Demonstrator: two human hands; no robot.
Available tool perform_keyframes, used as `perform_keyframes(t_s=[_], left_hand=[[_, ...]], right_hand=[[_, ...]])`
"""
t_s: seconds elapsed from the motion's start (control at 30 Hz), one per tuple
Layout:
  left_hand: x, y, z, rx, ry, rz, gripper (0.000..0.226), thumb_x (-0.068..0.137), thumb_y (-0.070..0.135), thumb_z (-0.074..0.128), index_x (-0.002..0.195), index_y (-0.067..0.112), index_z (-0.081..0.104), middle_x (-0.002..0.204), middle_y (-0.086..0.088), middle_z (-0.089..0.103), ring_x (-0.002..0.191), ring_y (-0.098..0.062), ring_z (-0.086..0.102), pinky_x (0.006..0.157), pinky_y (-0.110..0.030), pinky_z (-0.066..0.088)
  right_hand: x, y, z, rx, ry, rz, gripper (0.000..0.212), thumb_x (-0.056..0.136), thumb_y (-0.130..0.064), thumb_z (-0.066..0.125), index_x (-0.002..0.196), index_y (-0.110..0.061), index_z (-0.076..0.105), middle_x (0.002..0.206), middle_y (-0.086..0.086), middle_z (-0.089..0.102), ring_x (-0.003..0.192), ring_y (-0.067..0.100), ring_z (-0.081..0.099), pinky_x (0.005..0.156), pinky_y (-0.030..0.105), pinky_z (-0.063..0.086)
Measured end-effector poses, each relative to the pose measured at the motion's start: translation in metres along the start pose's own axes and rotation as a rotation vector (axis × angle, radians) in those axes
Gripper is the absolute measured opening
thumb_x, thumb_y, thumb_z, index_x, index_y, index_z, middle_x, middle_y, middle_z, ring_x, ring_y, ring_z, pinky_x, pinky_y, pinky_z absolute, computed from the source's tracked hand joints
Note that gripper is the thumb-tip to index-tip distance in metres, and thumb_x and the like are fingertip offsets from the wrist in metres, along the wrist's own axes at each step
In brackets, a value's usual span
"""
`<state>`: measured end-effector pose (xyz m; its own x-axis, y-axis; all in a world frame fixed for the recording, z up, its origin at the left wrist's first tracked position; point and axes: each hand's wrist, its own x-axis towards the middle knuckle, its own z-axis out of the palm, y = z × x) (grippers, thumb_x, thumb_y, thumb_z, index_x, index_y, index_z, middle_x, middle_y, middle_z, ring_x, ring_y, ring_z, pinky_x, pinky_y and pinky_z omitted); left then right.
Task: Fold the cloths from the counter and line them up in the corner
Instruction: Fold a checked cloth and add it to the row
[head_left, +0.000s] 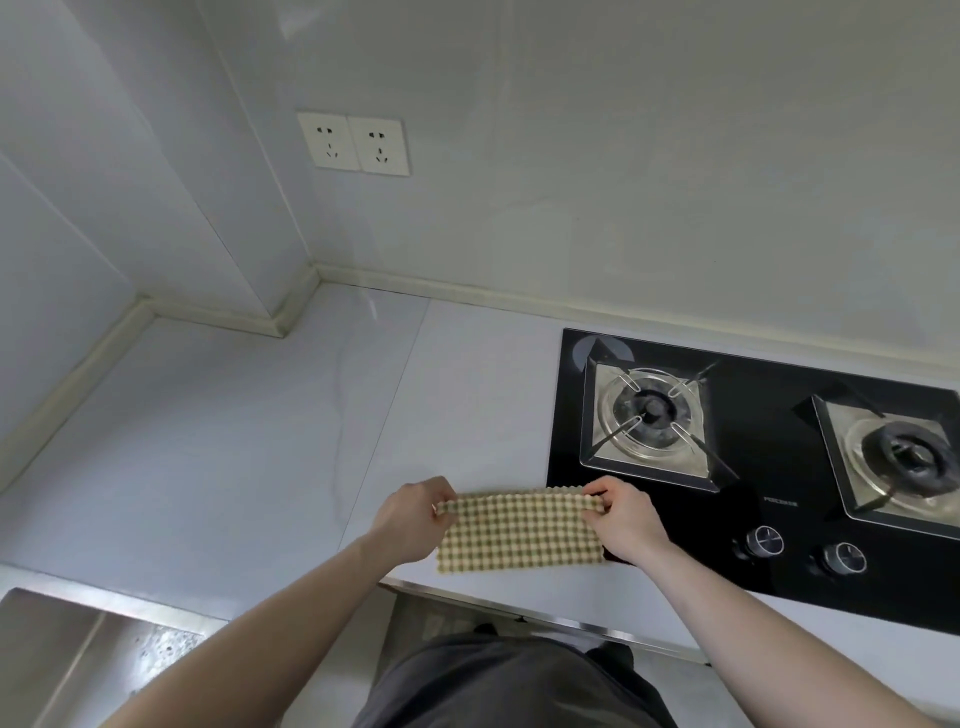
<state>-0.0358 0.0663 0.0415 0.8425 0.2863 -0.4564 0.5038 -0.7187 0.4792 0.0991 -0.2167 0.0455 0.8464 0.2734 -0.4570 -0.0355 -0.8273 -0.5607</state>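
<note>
A yellow-and-brown checked cloth (521, 532) is stretched between both hands near the front edge of the white counter (249, 447). My left hand (413, 519) pinches its upper left corner. My right hand (623, 522) pinches the upper right corner. The cloth looks like a wide rectangle, its lower edge close to the counter surface. Its right end lies over the left edge of the hob. The counter's back corner (311, 291) holds no cloths that I can see.
A black glass gas hob (769, 525) with two burners and two knobs fills the right side. A steel sink (78, 639) sits at the lower left. Two wall sockets (353, 143) are above the corner. A wall column juts out at the left.
</note>
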Motion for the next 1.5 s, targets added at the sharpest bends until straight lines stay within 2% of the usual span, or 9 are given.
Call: perform_keyframes(t_s=[0.17,0.33,0.57,0.77,0.93,1.07,1.2,1.3,1.5], left_hand=[[0.011,0.003,0.008,0.181,0.018,-0.034,0.057,0.093,0.024,0.063,0.147,0.027,0.044,0.148,0.004,0.045,0.131,-0.022,0.048,0.111,-0.036,0.04],[-0.007,0.004,0.033,0.158,0.004,0.071,0.044,0.089,0.016,0.059,0.131,0.029,0.058,0.14,0.006,0.049,0.125,-0.018,0.049,0.105,-0.031,0.042],[-0.025,-0.008,0.056,0.155,-0.159,0.071,0.052,0.09,0.026,0.056,0.142,0.031,0.053,0.15,0.004,0.044,0.133,-0.02,0.045,0.112,-0.037,0.043],[-0.026,-0.018,0.057,0.093,-0.159,0.095,0.053,0.09,0.029,0.056,0.143,0.033,0.055,0.149,0.009,0.043,0.135,-0.016,0.042,0.112,-0.033,0.042],[-0.028,-0.027,0.055,-0.152,-0.023,0.017,0.031,0.088,0.019,0.058,0.111,0.036,0.069,0.115,0.019,0.064,0.106,-0.002,0.061,0.098,-0.027,0.052],[-0.033,-0.034,0.044,-0.285,0.156,-0.09,0.023,0.088,0.014,0.06,0.096,0.035,0.068,0.099,0.02,0.068,0.091,-0.001,0.063,0.075,-0.015,0.049],[-0.029,-0.038,0.031,-0.332,0.2,-0.148,0.026,0.085,0.01,0.058,0.098,0.03,0.069,0.1,0.018,0.069,0.089,0.002,0.062,0.067,-0.009,0.042],[-0.019,-0.035,0.023,-0.346,0.197,-0.159,0.025,0.087,0.013,0.059,0.101,0.032,0.066,0.107,0.018,0.066,0.093,0.0,0.062,0.071,-0.016,0.046],[0.013,-0.005,0.023,-0.136,0.046,-0.121,0.048,0.087,0.034,0.063,0.134,0.027,0.057,0.135,0.007,0.046,0.124,-0.018,0.05,0.091,-0.032,0.051]], right_hand=[[0.018,0.002,0.011,-0.069,0.052,0.115,0.058,0.084,-0.03,0.077,0.138,-0.022,0.055,0.135,0.002,0.058,0.12,0.021,0.059,0.094,0.032,0.048],[0.014,0.02,0.032,-0.054,0.037,0.265,0.069,0.084,-0.04,0.077,0.143,-0.019,0.049,0.135,0.008,0.054,0.115,0.028,0.061,0.09,0.037,0.055],[0.012,0.008,0.033,0.106,-0.044,0.393,0.029,0.087,-0.036,0.073,0.107,-0.015,0.068,0.092,-0.003,0.068,0.083,0.016,0.064,0.069,0.027,0.048],[0.006,-0.02,0.031,0.237,0.002,0.235,0.013,0.081,-0.03,0.073,0.092,-0.024,0.069,0.094,-0.004,0.073,0.085,0.012,0.068,0.075,0.03,0.056],[-0.009,-0.063,0.051,0.255,-0.097,0.061,0.01,0.081,-0.025,0.072,0.09,-0.024,0.068,0.092,-0.006,0.071,0.084,0.009,0.068,0.066,0.022,0.048],[-0.013,-0.082,0.081,0.274,-0.203,0.008,0.01,0.087,-0.028,0.074,0.095,-0.025,0.068,0.096,-0.005,0.069,0.084,0.011,0.07,0.063,0.022,0.057],[-0.01,-0.086,0.107,0.236,-0.317,-0.035,0.005,0.092,-0.03,0.07,0.096,-0.028,0.067,0.103,-0.002,0.07,0.089,0.018,0.073,0.076,0.039,0.065],[-0.012,-0.082,0.111,0.22,-0.367,-0.039,0.004,0.094,-0.027,0.068,0.098,-0.026,0.069,0.105,-0.001,0.07,0.092,0.018,0.073,0.082,0.04,0.064],[-0.016,-0.054,0.09,0.216,-0.23,-0.01,0.007,0.092,-0.025,0.067,0.095,-0.031,0.07,0.101,-0.006,0.069,0.091,0.016,0.071,0.084,0.039,0.063]])
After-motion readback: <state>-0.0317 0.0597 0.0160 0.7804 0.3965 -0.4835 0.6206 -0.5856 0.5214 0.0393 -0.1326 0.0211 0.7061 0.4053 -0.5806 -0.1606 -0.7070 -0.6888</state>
